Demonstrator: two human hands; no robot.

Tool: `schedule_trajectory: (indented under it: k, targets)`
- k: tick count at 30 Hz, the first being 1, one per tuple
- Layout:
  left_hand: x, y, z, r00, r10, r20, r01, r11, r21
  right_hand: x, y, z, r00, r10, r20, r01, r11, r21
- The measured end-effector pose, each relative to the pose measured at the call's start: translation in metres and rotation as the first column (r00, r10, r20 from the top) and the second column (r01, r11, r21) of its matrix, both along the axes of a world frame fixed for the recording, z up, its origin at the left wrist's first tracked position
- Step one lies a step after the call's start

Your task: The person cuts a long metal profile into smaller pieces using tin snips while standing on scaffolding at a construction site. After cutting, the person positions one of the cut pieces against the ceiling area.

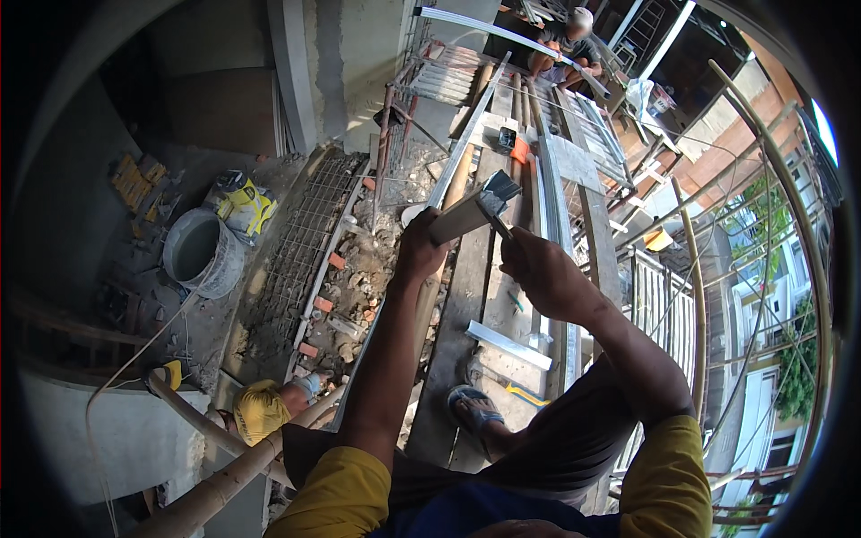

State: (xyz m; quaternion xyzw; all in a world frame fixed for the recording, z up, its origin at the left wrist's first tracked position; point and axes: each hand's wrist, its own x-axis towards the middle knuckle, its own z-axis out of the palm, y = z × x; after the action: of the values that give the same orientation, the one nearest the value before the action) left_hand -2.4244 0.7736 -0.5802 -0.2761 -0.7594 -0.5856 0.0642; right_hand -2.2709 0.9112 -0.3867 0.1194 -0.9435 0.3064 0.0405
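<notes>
My left hand (pixel 418 249) is closed around the lower end of a short metal channel (pixel 459 221), held tilted above the planks. My right hand (pixel 543 272) is closed on a thin, dark tool at the channel's right edge; its kind is mostly hidden by my fingers. Below the hands, another short metal channel (pixel 508 345) lies on the wooden planks (pixel 465 309). A tool with a yellow handle (pixel 527 395) rests beside my sandalled foot (pixel 475 411). Long metal channels (pixel 559 211) run along the planks to the right.
Bamboo poles (pixel 698 287) stand at the right; another pole (pixel 215 484) crosses the lower left. Beyond the planks a person (pixel 567 56) crouches by a long metal channel (pixel 502 33). Below left are a person in yellow (pixel 260 411), a large bucket (pixel 199 255) and wire mesh (pixel 300 224).
</notes>
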Motion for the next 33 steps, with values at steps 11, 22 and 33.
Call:
schedule_trajectory:
  k: [11, 22, 33]
  targets:
    - [0.010, -0.001, 0.007, 0.988, -0.144, 0.064, 0.138, 0.986, 0.091, -0.007, 0.018, 0.014, 0.781, 0.350, 0.517, -0.009, 0.834, -0.552]
    - [-0.007, 0.002, -0.021, 0.997, 0.082, 0.002, -0.081, 0.987, 0.138, -0.012, 0.015, 0.007, 0.910, 0.117, 0.397, -0.107, 0.993, -0.047]
    - [-0.009, 0.000, -0.036, 0.995, 0.094, -0.031, -0.092, 0.994, 0.059, -0.011, 0.017, 0.003, 0.842, 0.064, 0.536, 0.072, 0.971, -0.229]
